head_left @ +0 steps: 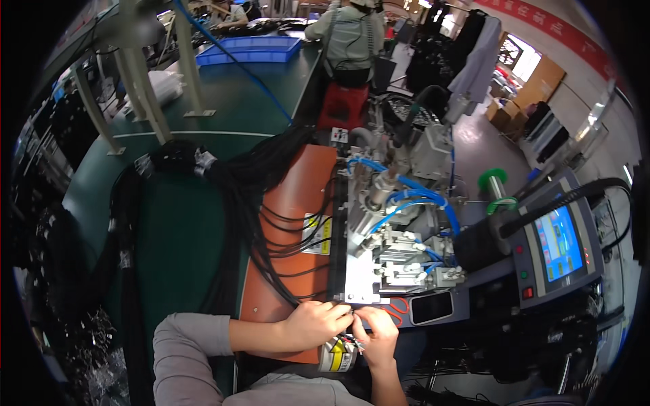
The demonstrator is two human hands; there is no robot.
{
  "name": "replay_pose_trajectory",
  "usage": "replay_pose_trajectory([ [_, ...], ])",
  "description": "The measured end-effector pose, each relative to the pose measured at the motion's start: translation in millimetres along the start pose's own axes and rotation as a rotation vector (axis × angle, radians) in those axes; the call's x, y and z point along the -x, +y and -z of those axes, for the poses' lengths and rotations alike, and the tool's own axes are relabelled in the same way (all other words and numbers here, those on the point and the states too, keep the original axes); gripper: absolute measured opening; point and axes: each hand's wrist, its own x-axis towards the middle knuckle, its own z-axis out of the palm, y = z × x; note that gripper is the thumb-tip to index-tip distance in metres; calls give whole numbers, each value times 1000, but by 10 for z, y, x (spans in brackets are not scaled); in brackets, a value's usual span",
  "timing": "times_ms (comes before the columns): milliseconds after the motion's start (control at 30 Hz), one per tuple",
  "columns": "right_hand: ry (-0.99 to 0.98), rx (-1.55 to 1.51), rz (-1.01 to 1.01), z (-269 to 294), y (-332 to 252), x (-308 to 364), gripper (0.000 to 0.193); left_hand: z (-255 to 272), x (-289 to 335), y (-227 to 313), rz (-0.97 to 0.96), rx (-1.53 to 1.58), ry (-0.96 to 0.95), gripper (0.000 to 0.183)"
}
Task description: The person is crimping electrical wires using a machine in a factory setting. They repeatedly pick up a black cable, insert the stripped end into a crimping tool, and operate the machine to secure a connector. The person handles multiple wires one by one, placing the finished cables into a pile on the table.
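Note:
My left hand (317, 326) and my right hand (374, 331) meet at the front end of a bench machine (399, 230), fingertips almost touching. The left fingers close round the end of a black cable (283, 289) that runs out of a thick bundle. With bent fingers my right hand pinches at the same spot; what lies between its fingertips is too small to make out. Thin coloured wire ends (355, 344) show just below the hands. Beneath them sits a round part with a yellow and white label (336, 357).
An orange board (298, 189) carries several black cables from the large bundle (237, 176) on the green table (183, 237). Red-handled scissors (398, 311) and a phone (432, 308) lie right of my hands. Beyond are a lit control screen (558, 243), a blue tray (249, 51) and a seated person (349, 40).

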Motion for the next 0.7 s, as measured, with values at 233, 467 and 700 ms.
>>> replay_pose_trajectory([
  [233, 4, -293, -455, -20, 84, 116, 4, 158, 46, 94, 32, -110, -180, 18],
  [467, 36, -225, -397, -78, 68, 131, 5, 208, 60, 107, 40, -124, -238, 17],
  [700, -23, -360, -499, -58, 110, 157, 6, 232, 65, 105, 16, -130, -244, 14],
])
